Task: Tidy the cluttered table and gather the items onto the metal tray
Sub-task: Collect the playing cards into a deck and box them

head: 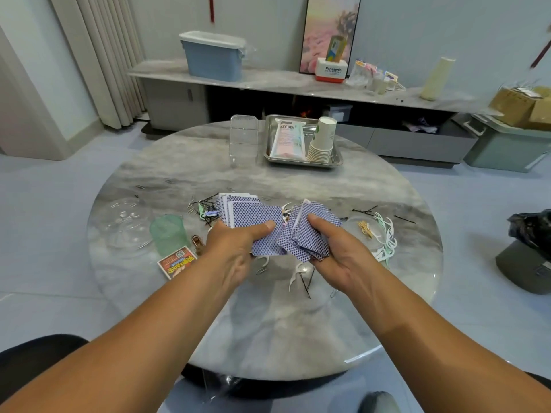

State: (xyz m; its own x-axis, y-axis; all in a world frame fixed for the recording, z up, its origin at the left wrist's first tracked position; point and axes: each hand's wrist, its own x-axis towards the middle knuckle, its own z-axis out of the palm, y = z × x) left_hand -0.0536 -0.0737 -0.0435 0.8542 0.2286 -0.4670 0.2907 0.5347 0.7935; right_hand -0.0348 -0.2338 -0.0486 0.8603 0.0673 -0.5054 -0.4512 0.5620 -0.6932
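Left hand (235, 248): I see it gripping a loose fan of blue-backed playing cards (256, 225), thumb pressed across the top card, fingers curled beneath.
Right hand (337, 254): it grips a second, messier bundle of the same cards (313, 236), thumb lying on top; the two bundles overlap where my hands meet above the near middle of the table (268, 323).
Metal tray (335, 162): it sits at the far side of the table, well apart from my hands, and holds a flat white packet (288, 138) and a leaning stack of paper cups (322, 138).
Clear box (244, 138): a see-through plastic container just left of the tray.
Left clutter: a clear plastic lid (126, 222), a green translucent cup (168, 234) lying near it, and a red and yellow card box (176, 262) close to my left wrist.
Middle clutter: black hairpins (205, 204) and paper clips are scattered beyond the cards; one white floss pick (295, 275) and more pins lie under my hands.
Right clutter: a heap of white and pale green floss picks (386, 236) near the table's right edge, with a small bundle of toothpicks (365, 228) beside it.
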